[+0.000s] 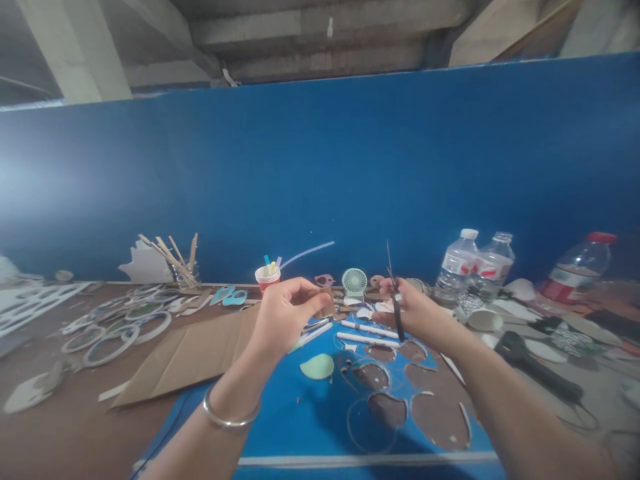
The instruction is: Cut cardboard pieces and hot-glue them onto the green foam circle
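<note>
Pinching a small brown piece (327, 304) between thumb and fingertips, our left hand (287, 313) hangs above the far part of the blue board (280, 427), a silver bangle (230, 419) round its wrist. Our right hand (415, 305) is above the board's far right part, fingers closed about the black handles of the scissors (398, 317), whose thin blades point up; we cannot tell whether they are parted. Brown piece and scissors are apart.

On the board we see a pale green cutout (317, 367) near the middle, two white sticks (369, 339) towards the far edge, and rounded holes across the right half showing the brown worktop (75, 433). Left of the board we have a flat cardboard sheet (200, 350), with pale rings (153, 328) farther out. Beyond its far edge stand a paper cup (267, 277) holding straws and a small green fan (355, 283). Past its far right corner are two clear bottles (456, 265); to its right lies a black-handled tool (543, 370).
</note>
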Demonstrator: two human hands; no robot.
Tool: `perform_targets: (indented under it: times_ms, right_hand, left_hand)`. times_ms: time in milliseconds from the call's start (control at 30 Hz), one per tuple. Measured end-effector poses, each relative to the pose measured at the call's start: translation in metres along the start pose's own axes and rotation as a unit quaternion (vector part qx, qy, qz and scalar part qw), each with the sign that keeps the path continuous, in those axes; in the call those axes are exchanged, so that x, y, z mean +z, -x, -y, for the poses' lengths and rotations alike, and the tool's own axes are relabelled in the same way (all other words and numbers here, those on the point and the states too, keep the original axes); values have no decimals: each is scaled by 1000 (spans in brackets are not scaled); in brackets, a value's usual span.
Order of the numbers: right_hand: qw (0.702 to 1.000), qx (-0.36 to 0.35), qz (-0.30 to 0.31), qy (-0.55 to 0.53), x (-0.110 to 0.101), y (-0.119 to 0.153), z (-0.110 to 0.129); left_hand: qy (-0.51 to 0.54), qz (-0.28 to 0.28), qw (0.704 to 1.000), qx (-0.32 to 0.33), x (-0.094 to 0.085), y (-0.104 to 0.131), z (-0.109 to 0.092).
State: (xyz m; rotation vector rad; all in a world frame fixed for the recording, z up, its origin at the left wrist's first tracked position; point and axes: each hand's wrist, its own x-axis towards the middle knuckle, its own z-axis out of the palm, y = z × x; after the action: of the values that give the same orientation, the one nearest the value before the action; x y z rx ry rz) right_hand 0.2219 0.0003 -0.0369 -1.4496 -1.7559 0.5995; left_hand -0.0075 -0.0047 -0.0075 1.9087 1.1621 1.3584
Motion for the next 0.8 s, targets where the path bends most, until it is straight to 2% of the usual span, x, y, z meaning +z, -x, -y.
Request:
perform_targets:
  times_ms: [67,133,267,400,567,700,800]
  right_hand:
    - [996,4,35,76,-3,-6,-12]
    - [981,29,88,173,-3,-11,-22]
    - [962,62,106,243,1,-14,-48]
    - [950,79,126,276,3,-13,-81]
    - [933,85,110,331,1,-19,-107]
    - [915,79,78,388,6,-26,-107]
    - [909,46,55,410,22,-32,-92]
  left_hand:
    - [-7,62,998,-20,6,6,3]
    - [-2,160,986,-56,15,19,13]
    - [-50,254,960,-107,37,57,50]
    - [-98,282,948,-108,50,82,75]
    - [-161,279,946,-40,53,86,79]
    - [-185,292,938,-10,54,88,83]
    - [-185,291,939,13,55,93,86]
